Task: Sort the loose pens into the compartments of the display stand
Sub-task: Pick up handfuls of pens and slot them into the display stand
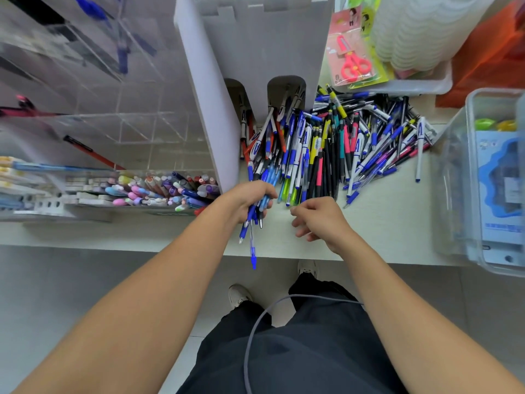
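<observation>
The left hand (250,199) holds a bunch of blue pens (251,223), tips pointing down past the table (383,223) edge. The right hand (315,220) is beside it, fingers loosely curled, holding nothing. A big pen pile (341,143) lies by the white stand (255,52).

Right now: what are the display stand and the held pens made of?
Display stand: clear acrylic by the look, glossy; pens show through its walls and the edges catch light. Blue pens gripped in the left hand: likely plastic, with translucent barrels and opaque blue caps.
</observation>
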